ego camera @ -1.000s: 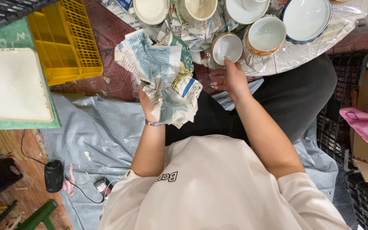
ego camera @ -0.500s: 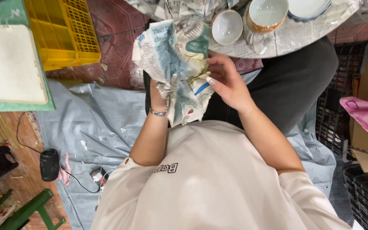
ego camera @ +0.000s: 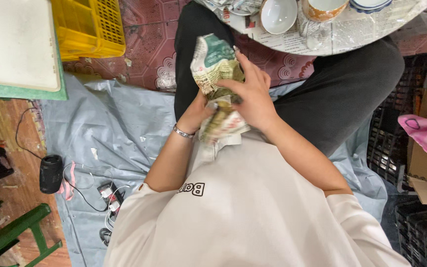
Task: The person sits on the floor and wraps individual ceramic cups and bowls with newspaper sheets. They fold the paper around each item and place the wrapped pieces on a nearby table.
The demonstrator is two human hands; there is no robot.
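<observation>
Both my hands grip a crumpled newspaper bundle (ego camera: 215, 69) held over my lap; whatever is wrapped inside is hidden. My left hand (ego camera: 201, 111), with a silver bracelet on the wrist, holds the bundle from below. My right hand (ego camera: 252, 94) presses over its top and right side, fingers spread across the paper. The lower end of the bundle is motion-blurred.
A paper-covered round table (ego camera: 352, 34) ahead carries a white bowl (ego camera: 278, 14) and cups. A yellow plastic crate (ego camera: 87, 27) and a white board (ego camera: 18, 44) lie at the upper left. A grey sheet (ego camera: 105, 128) covers the floor, with a black speaker (ego camera: 51, 173) and cables. Dark crates stand at the right.
The open newspaper sheet has been folded and crumpled into a tight bundle. My right hand came from the table's edge onto the paper, and both hands drew closer to my body.
</observation>
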